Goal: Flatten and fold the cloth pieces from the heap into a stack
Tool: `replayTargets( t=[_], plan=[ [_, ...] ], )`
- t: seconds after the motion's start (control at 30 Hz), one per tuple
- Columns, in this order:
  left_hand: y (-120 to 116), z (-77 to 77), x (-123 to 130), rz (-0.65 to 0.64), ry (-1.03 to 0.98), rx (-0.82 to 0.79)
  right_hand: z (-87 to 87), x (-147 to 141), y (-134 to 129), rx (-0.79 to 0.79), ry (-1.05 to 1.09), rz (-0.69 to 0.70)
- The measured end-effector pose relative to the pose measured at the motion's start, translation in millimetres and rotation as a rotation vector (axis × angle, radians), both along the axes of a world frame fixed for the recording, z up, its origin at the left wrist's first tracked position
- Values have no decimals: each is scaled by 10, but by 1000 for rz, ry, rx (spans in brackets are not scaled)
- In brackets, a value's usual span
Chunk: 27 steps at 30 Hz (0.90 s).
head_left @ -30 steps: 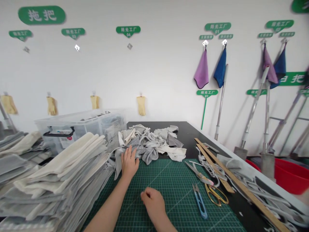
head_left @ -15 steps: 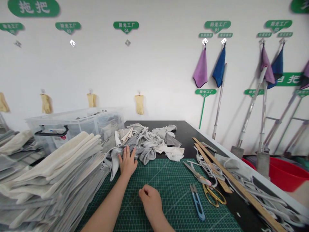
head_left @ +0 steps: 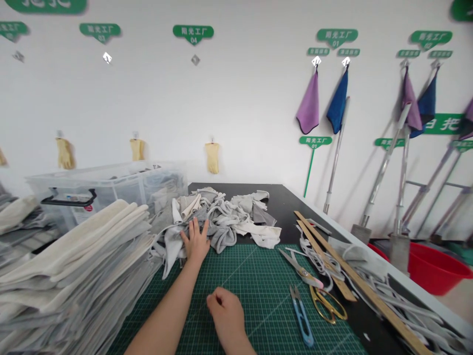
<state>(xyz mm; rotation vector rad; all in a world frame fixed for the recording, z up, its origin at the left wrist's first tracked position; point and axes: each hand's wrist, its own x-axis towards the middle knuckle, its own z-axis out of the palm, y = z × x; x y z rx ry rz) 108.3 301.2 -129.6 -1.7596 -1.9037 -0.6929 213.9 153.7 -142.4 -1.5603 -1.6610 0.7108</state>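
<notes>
My left hand lies with its fingers spread on the near edge of a loose heap of grey and white cloth pieces. Over the green cutting mat, my right hand is curled closed; whether anything is inside it is hidden. To the right of that hand are blue thread snips and gold-handled scissors. A tall stack of folded grey and cream cloths stands left of my left arm.
A clear plastic bin stands behind the stack. Wooden strips and tangled grey cord-like strips lie along the right edge. Beyond it are a red basin and long-handled tools by the wall.
The view has shifted slightly. My left hand stays on the cloth heap, and my right hand, still curled, has moved a little left and nearer to me.
</notes>
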Motion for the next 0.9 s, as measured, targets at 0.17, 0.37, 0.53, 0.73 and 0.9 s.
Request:
replayTargets(
  t=[0.17, 0.37, 0.53, 0.73, 0.9],
  plan=[
    [79, -24, 1, 59, 4, -21, 1, 3, 19, -8, 7, -6],
    [128, -7, 25, 167, -26, -16, 26, 2, 7, -38, 9, -8],
    [218, -21, -27, 241, -69, -56, -7, -1, 32, -24, -1, -31],
    [348, -68, -175, 230, -53, -59, -49, -7, 67, -24, 3, -35],
    [426, -45, -278, 190, -149, -106, -43, 3, 52, -34, 19, -40]
  ],
)
